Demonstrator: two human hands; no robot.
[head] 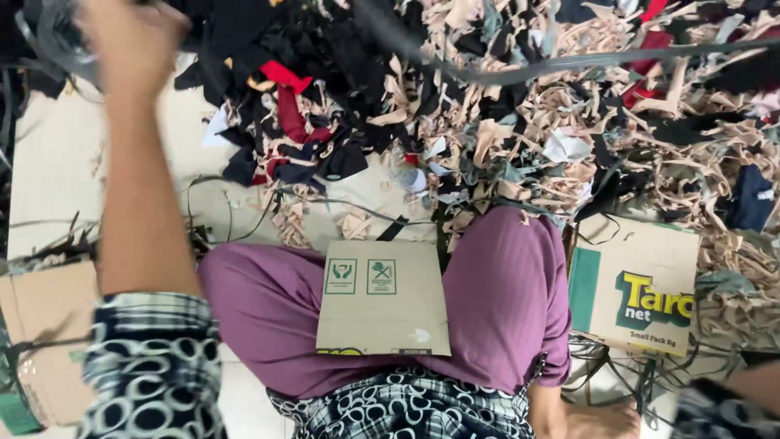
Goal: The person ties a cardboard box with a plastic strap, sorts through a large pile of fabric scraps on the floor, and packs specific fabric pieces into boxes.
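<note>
A flat cardboard sheet (383,297) is laid across the lap of the seated person, between the two bent knees. A large heap of fabric scraps (520,122) is spread on the floor (57,154) ahead of the knees and extends to the right edge of the view. A cardboard box (634,284) is positioned just beside the right knee, at the near edge of the heap. A second cardboard box (45,341) is located at the left, beside the left arm. The left hand (130,36) is raised at the upper left, above the floor, with a long strip (569,61) stretched from near it across the heap toward the upper right. Loose cords (236,211) are laid on the floor between the heap and the left knee.
</note>
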